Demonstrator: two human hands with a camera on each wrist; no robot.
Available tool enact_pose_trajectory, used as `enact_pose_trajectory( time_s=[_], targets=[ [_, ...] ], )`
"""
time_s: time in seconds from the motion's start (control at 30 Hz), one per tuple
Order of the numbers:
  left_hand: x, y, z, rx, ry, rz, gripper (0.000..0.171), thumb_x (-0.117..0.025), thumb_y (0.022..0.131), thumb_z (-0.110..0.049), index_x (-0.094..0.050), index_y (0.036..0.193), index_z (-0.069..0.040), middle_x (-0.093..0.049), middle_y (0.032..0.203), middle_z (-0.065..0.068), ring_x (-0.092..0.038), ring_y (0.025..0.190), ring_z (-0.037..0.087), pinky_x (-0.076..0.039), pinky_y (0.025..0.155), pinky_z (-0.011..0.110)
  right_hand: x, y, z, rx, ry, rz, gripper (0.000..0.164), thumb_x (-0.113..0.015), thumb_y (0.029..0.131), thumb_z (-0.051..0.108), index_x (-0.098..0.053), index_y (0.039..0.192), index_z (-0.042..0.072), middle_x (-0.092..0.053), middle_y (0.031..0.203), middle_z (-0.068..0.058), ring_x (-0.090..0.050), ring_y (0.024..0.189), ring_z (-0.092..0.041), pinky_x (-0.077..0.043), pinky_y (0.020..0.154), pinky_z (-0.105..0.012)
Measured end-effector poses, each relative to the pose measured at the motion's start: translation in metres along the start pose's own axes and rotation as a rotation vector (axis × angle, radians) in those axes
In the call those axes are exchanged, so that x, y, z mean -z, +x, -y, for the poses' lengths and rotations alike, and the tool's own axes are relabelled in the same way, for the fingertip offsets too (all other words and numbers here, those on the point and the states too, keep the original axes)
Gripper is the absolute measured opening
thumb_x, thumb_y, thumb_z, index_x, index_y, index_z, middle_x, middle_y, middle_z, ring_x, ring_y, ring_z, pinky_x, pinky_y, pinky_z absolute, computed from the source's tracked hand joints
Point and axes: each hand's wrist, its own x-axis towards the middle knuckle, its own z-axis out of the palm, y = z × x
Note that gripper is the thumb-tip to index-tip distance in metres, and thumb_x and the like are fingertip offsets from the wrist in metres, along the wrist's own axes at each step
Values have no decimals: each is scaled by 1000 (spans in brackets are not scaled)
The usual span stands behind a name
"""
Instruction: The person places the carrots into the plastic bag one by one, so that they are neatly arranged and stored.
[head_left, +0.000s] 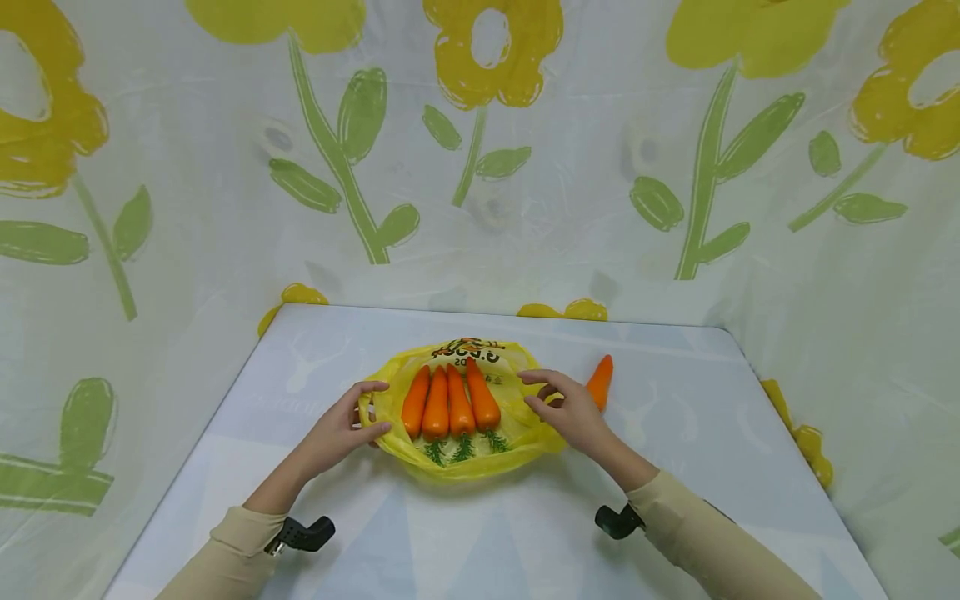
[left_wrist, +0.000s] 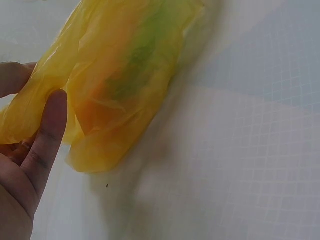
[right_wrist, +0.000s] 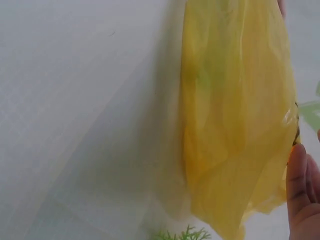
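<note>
A yellow plastic bag [head_left: 517, 450] lies on the table with its mouth spread wide, dark lettering on its far inner side. Several orange carrots [head_left: 437, 408] with green tops lie side by side in it, tips pointing away. My left hand [head_left: 347, 425] grips the bag's left edge between thumb and fingers; the left wrist view shows the thumb [left_wrist: 52, 117] pressed against the yellow film. At the bag's right side, my right hand [head_left: 573, 412] hovers over the rim with loosely bent fingers and a gap between thumb and forefinger. Another carrot [head_left: 601, 381] lies beyond it, partly hidden.
The pale table [head_left: 465, 550] has rounded far corners. A white cloth with yellow flowers [head_left: 570, 208] hangs behind and at both sides. Green fronds [right_wrist: 185, 234] show at the bottom of the right wrist view. Black wrist cameras [head_left: 303, 533] sit below both hands.
</note>
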Motion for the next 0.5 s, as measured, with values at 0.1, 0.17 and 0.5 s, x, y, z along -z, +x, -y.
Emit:
enact_pose_trajectory(
  time_s=[0.1,0.17,0.5],
  targets=[
    [0,0,0,2,-2,-1,64,-73,95,-15,-39,148,-5,-49,125,24,-62,88,28,-61,72,42,3,-2,-4,9,14,-14,36,-70,98,13,-66,133,16,-66,125,-17,-61,86,-23,-58,69,-25],
    [0,0,0,6,-7,0,65,-74,95,-15,-38,148,-5,-49,125,25,-63,87,28,-61,72,42,5,-3,-6,16,22,-22,36,-70,98,13,-66,134,15,-66,125,-17,-61,86,-24,-58,68,-26],
    [-1,-1,1,7,-11,2,64,-74,95,-15,-38,148,-5,-50,119,23,-62,88,29,-61,72,43,16,-10,-8,-1,-11,-91,40,-70,98,13,-64,137,16,-68,123,-11,-61,88,-23,-58,69,-24]
  ],
)
